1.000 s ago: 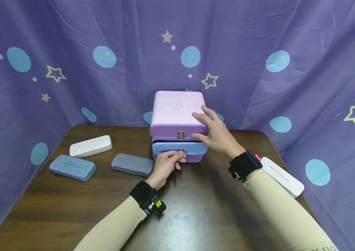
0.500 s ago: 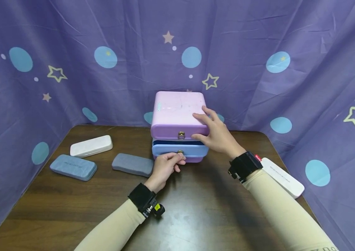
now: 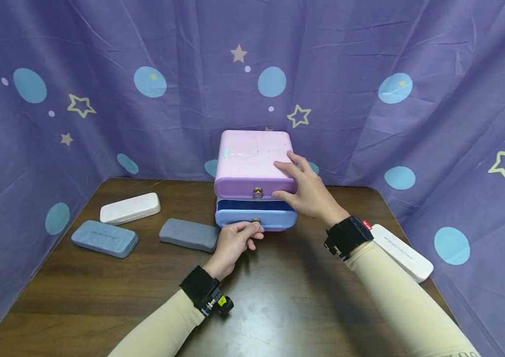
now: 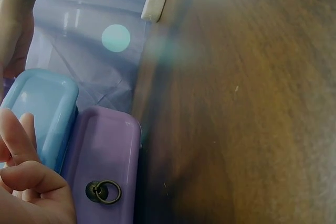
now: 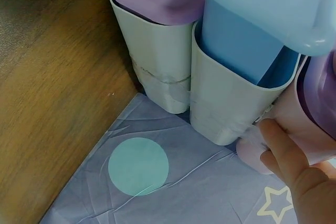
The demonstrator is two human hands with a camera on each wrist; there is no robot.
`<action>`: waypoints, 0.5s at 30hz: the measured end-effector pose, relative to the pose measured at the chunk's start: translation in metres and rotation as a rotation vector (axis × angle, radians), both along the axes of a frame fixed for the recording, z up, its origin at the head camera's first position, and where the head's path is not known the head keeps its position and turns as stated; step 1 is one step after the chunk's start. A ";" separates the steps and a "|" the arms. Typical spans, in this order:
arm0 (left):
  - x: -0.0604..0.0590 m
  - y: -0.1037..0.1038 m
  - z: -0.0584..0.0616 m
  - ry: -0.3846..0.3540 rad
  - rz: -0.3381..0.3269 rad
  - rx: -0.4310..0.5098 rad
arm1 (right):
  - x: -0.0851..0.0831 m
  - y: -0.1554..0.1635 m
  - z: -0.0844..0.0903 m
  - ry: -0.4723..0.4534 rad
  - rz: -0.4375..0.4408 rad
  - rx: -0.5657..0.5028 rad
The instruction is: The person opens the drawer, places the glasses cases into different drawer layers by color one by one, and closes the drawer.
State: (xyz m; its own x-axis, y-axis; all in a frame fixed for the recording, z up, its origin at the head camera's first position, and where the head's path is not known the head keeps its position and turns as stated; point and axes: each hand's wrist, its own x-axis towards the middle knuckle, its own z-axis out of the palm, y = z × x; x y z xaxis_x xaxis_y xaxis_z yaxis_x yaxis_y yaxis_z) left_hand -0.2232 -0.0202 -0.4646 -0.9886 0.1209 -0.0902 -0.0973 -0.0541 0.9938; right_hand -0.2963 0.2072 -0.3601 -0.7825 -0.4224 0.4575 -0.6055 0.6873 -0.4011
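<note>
A small drawer cabinet stands at the back of the table, with a pink top drawer, a blue middle drawer and a purple bottom drawer. The blue drawer is pulled partly out, showing its dark inside. My left hand pinches the ring handle on the blue drawer's front. My right hand lies flat on the cabinet's top right corner, its thumb against the front edge. In the right wrist view the blue drawer sticks out of its white casing. The bottom drawer's ring hangs free.
Three glasses cases lie left of the cabinet: white, blue and grey. Another white case lies at the right table edge. Purple star-patterned curtains enclose the brown table.
The blue middle drawer has slid further out toward me, drawn by my left hand on its ring. My right hand has stayed on the cabinet top.
</note>
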 end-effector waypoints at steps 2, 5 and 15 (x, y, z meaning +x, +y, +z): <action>0.002 0.000 0.000 0.001 -0.001 0.009 | 0.000 0.000 0.000 0.003 0.003 -0.003; 0.005 0.001 0.000 0.005 -0.004 0.024 | 0.000 0.001 -0.001 0.005 0.010 -0.008; 0.013 0.000 0.000 -0.009 -0.003 -0.002 | -0.001 0.001 -0.002 0.008 0.014 -0.007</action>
State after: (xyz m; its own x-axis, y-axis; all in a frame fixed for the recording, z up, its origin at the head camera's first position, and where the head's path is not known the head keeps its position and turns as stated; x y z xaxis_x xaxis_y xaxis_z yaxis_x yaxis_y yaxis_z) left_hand -0.2098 -0.0199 -0.4645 -0.9873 0.1237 -0.0995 -0.1065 -0.0519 0.9930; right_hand -0.2972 0.2077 -0.3621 -0.7726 -0.4303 0.4668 -0.6186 0.6756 -0.4011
